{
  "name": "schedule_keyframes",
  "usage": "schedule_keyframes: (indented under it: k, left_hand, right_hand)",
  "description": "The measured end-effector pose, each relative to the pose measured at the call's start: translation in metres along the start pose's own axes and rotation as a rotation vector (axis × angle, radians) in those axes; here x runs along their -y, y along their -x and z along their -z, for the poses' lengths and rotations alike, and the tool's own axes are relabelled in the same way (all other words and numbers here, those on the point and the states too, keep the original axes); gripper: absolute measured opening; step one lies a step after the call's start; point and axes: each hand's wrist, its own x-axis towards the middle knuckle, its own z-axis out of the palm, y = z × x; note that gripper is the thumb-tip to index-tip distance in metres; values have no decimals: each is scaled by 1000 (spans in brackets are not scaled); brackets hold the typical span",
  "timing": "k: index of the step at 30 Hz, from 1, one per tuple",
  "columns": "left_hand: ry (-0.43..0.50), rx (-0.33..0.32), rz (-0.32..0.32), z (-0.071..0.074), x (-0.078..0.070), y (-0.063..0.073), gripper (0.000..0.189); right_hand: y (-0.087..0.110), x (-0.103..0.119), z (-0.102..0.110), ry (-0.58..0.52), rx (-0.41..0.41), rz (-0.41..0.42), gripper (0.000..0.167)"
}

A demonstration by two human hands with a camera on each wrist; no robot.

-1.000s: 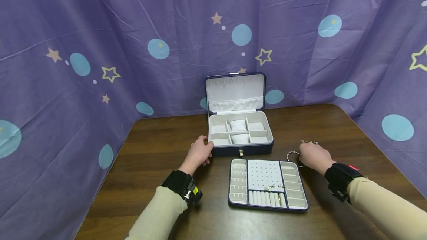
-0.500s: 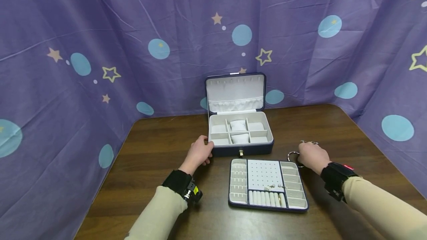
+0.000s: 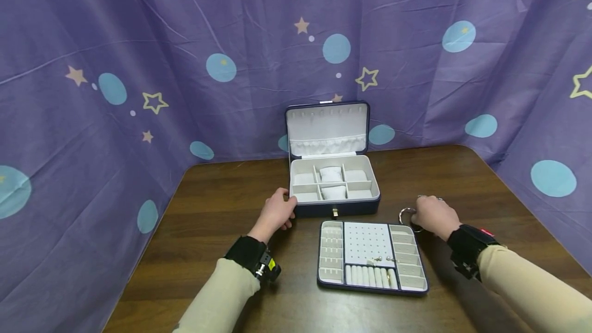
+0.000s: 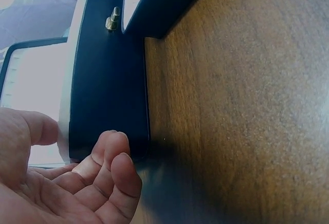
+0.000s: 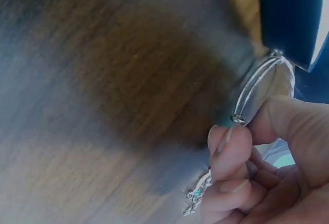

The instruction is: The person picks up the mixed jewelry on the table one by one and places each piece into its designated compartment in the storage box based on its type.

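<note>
A navy jewelry box (image 3: 339,207) stands with its lid raised, showing a white divided interior with two small cushions. My left hand (image 3: 276,209) holds its front left corner; in the left wrist view the thumb lies at the white rim and bent fingers meet the dark wall. On the right, my right hand (image 3: 436,216) pinches a thin silver bangle (image 5: 252,88) between thumb and fingers. The bangle's far side is close to the dark edge of the jewelry tray (image 3: 367,243). A silver bracelet (image 5: 198,193) with a teal stone shows beside the lower fingers, partly hidden.
Earrings (image 3: 379,259) sit in the tray's perforated panel. A gold ring (image 3: 389,277) is in its ring rolls. The tray lies in front of the box on the wooden table (image 3: 222,189). A purple patterned curtain (image 3: 259,66) hangs behind.
The right hand has shifted slightly, and the silver piece beyond its fingers is now mostly covered. The bangle stays in its fingers. My left hand remains at the box corner.
</note>
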Motion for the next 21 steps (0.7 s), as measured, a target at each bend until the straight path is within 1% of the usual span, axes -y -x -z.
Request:
schedule_keyframes:
  k: [3,6,11,15,21]
  left_hand:
    - [5,-4,-6,-1,-1,0,54]
    - [8,-6,0,-1,-1,0,54]
    - [11,2,5,-1,-2,0,54]
    - [16,8,7,-1,-1,1,54]
    - [21,11,6,0,0,0,53]
  right_hand:
    - [1,1,3,-45,19,-14,14]
    - [1,1,5,-79,15,-10,15]
    - [1,-1,10,-103,-30,46,18]
    - [0,-2,14,-116,-66,84,14]
    - [-1,-5,22,-147,-122,102,13]
